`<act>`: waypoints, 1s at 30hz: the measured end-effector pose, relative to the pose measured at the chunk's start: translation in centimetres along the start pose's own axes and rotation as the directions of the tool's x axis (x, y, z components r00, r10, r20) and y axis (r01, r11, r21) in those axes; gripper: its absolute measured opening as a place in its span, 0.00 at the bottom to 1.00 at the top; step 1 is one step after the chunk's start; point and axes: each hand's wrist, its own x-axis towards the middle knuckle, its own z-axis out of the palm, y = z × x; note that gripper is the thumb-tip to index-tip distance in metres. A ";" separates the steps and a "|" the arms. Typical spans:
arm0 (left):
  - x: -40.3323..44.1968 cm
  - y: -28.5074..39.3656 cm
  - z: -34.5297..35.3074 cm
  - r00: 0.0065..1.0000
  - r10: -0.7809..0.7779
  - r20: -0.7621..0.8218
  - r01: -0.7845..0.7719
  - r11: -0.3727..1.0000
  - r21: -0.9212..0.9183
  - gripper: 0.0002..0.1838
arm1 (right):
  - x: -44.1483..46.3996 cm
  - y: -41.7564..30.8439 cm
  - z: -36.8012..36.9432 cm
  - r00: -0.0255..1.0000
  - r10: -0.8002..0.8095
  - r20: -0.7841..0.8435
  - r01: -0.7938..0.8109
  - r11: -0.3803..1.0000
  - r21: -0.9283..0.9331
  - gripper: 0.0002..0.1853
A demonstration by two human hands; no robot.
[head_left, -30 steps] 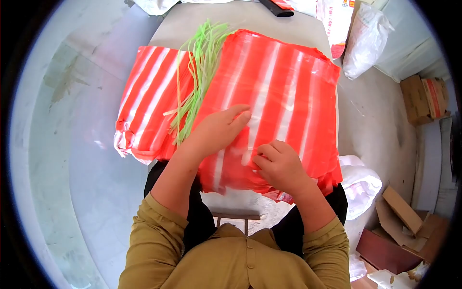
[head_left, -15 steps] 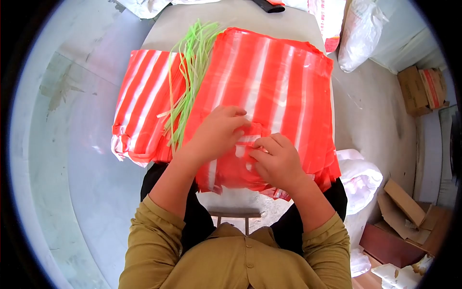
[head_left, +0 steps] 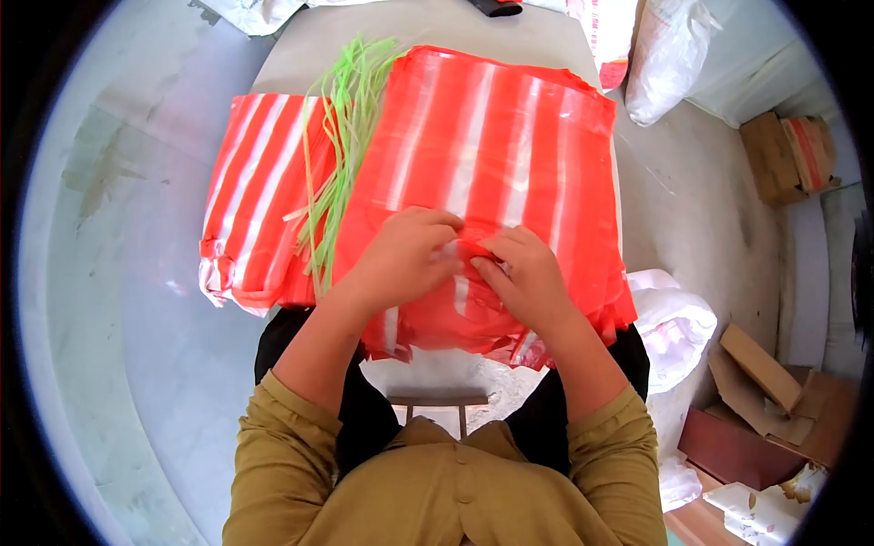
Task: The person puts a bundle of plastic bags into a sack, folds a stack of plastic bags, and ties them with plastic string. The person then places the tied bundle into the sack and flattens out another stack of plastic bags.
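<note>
A stack of red-and-white striped plastic bags (head_left: 496, 150) lies in front of me, its near edge hanging toward my lap. My left hand (head_left: 414, 255) rests over the lower part of the stack, fingers curled at a gathered bit of red plastic; its fingertips are slightly blurred. Facing it, my right hand (head_left: 523, 273) pinches the same gathered plastic between thumb and fingers. Both sets of fingertips nearly meet. Beside the stack on the left lies a bundle of thin green plastic strips (head_left: 350, 136).
A second pile of striped bags (head_left: 259, 196) is left of the green strips, on the pale table (head_left: 314, 55). A dark object (head_left: 499, 7) lies at the far edge. White sacks (head_left: 672, 59) and cardboard boxes (head_left: 760, 391) stand on the right.
My fingers have drawn together over the top bag, and the red plastic between them is more bunched up. The whole view has shifted slightly.
</note>
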 end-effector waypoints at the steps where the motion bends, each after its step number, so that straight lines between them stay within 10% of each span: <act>1: 0.1 -0.3 0.4 1.000 -0.022 0.006 0.022 1.000 -0.017 0.12 | 0.0 0.1 -0.2 0.998 0.054 -0.027 -0.053 0.997 0.056 0.09; 10: 0.1 -0.7 0.1 0.931 -0.334 0.150 0.366 0.849 -0.380 0.17 | -2.0 5.3 -7.5 0.803 0.541 -0.252 -0.350 0.769 0.536 0.16; 16: 0.1 -0.5 -0.4 0.883 -0.408 0.233 0.462 0.667 -0.584 0.16 | -4.6 5.4 -10.0 0.795 0.594 -0.123 -0.540 0.785 0.302 0.19; 22: 0.3 0.6 -1.0 0.862 -0.447 0.238 0.487 0.604 -0.631 0.12 | -5.8 6.6 -9.2 0.897 0.420 -0.138 -0.396 0.902 0.172 0.22; 30: 0.0 -1.1 -1.0 0.865 -0.439 0.245 0.478 0.569 -0.669 0.05 | -5.4 4.0 -8.4 0.920 0.392 -0.025 -0.332 0.809 0.486 0.24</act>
